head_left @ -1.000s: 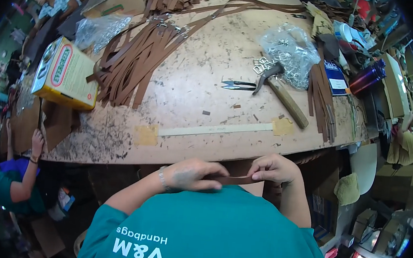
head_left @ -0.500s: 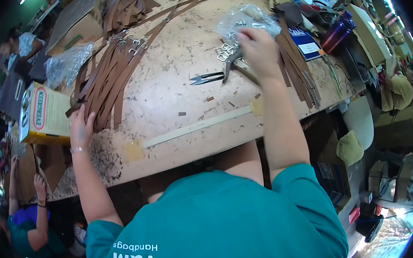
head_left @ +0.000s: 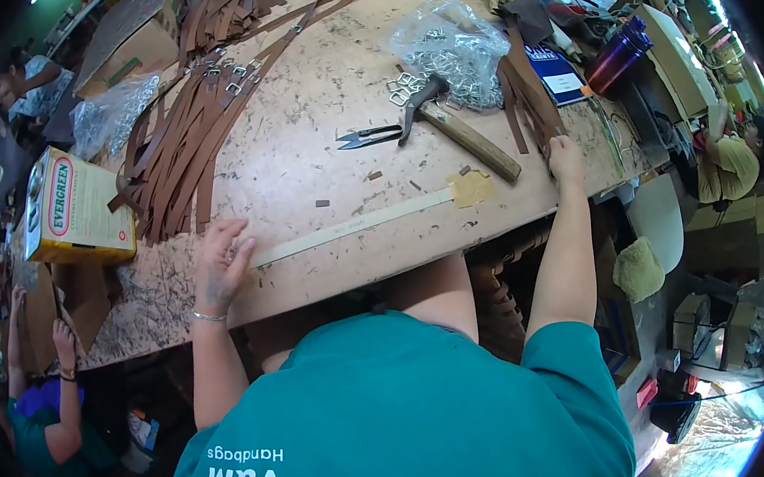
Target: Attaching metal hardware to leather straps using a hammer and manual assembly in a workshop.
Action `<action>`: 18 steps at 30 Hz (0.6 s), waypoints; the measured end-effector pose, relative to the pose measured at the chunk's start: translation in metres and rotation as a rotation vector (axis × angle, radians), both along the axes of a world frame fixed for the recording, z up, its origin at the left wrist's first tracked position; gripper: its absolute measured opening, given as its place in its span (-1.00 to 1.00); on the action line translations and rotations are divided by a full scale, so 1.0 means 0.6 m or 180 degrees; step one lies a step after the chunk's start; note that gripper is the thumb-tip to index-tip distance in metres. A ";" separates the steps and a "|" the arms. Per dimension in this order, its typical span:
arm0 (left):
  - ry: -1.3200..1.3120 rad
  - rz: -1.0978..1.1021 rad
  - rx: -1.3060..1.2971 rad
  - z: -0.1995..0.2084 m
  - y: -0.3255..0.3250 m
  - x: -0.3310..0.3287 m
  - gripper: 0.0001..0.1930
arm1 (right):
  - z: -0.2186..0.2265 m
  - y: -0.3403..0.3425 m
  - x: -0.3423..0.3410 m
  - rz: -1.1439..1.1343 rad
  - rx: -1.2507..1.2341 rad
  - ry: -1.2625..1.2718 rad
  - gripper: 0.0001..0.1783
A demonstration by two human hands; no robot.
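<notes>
At the table's right side, my right hand point(head_left: 567, 157) has its fingers closed on the near end of a brown leather strap, part of a bundle of straps point(head_left: 529, 92). My left hand point(head_left: 224, 256) rests over the near left of the table with fingers apart and nothing in it, beside the left end of a pale measuring strip point(head_left: 356, 225). Farther left lies a larger bunch of brown straps point(head_left: 179, 153), with metal buckles point(head_left: 235, 78) at their far ends. Mid-table are a wooden-handled hammer point(head_left: 472, 139), thread snips point(head_left: 369, 137) and loose metal rings point(head_left: 402, 89).
A clear plastic bag of metal rings point(head_left: 457, 54) lies beyond the hammer. A yellow and cream can point(head_left: 84, 212) stands at the left edge. A purple-blue bottle point(head_left: 618, 57) and a blue book point(head_left: 555, 76) are at the far right. Another person's hand point(head_left: 65, 345) shows lower left.
My left hand has let go of the left bunch of straps and moved right. My right hand has left the hammer and bag area and taken hold of a strap at right.
</notes>
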State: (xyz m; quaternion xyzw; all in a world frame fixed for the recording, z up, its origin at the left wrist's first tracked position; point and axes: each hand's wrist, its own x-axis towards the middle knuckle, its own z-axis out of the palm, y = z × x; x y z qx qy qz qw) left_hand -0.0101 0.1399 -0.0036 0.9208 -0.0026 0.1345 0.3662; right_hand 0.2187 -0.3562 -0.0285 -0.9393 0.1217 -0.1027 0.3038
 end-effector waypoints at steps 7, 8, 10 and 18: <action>0.0308 -0.0720 -0.0481 0.007 -0.099 0.029 -0.75 | -0.013 -0.027 -0.015 0.0081 0.0401 -0.0122 -0.73; 0.0223 -0.0861 -0.0445 0.012 -0.119 0.038 -0.75 | -0.002 -0.015 -0.024 0.0181 0.0172 -0.0490 -0.74; 0.0840 -0.1133 -0.0978 0.039 -0.178 0.065 -0.75 | 0.017 0.004 -0.038 0.0277 -0.0060 -0.0841 -0.74; 0.2431 -0.0994 -0.3109 0.046 -0.477 0.315 -0.68 | 0.020 0.038 -0.050 0.0475 0.2226 -0.0466 -0.83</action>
